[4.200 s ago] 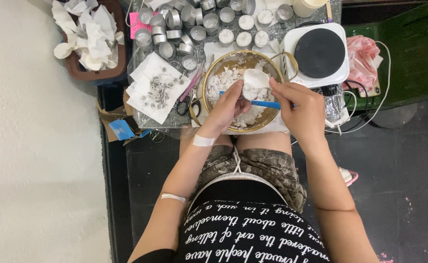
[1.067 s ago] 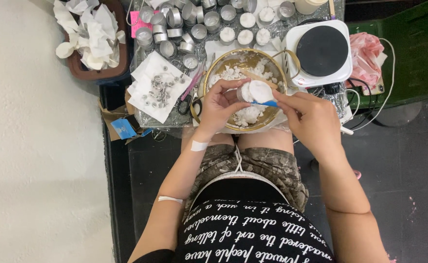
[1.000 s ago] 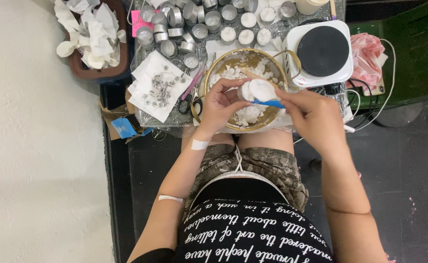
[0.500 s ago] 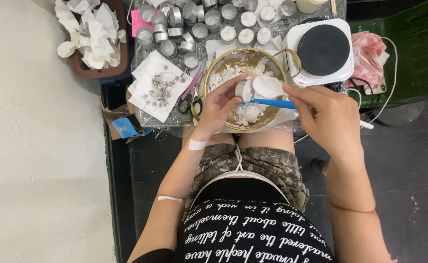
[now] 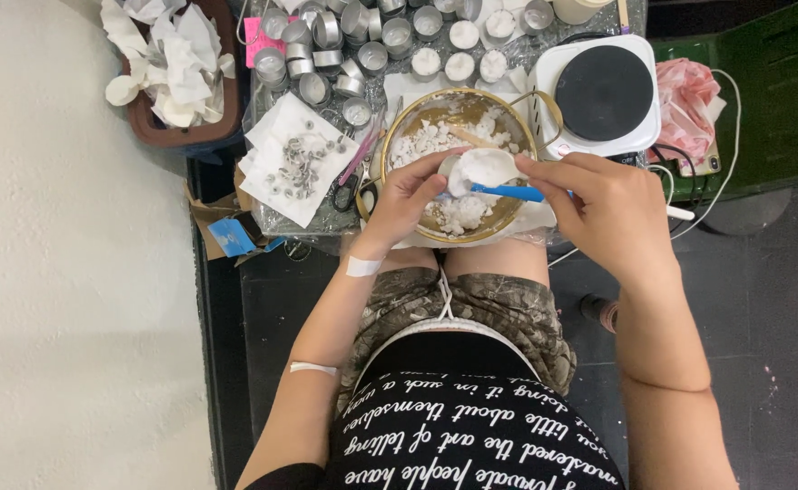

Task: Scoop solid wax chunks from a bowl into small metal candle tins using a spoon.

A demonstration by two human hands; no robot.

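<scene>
One head-worn camera looks straight down from above the seated person – near enough that the lap, both forearms and the crowded table (image 5: pixel 544 54) edge fill the frame, floor showing on either side.

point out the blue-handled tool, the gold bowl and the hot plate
blue-handled tool (image 5: pixel 506 191): head view, on the blue handle between the two hands.
gold bowl (image 5: pixel 410 111): head view, on the upper left rim.
hot plate (image 5: pixel 604 80): head view, on the middle of the black round heating disc.
</scene>
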